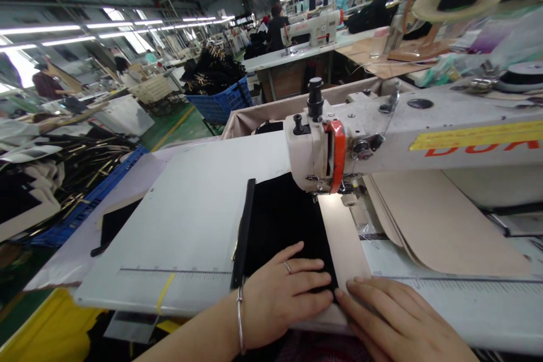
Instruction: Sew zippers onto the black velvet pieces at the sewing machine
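Observation:
A black fabric piece [282, 220] lies on the white sewing table [190, 220], running up under the head of the sewing machine [322, 147]. A black zipper strip [244, 232] lies along its left edge. My left hand [284, 294], with a ring and a wrist bangle, rests flat on the near end of the fabric, fingers stretched out. My right hand [394, 317] lies flat beside it on a tan paper pattern [343, 237], its fingertips touching the fabric's right edge.
Tan pattern sheets [441, 226] lie under the machine arm at right. A blue crate [85, 198] of black pieces stands at left, another blue crate [220, 103] farther back. Other sewing stations and seated people fill the background.

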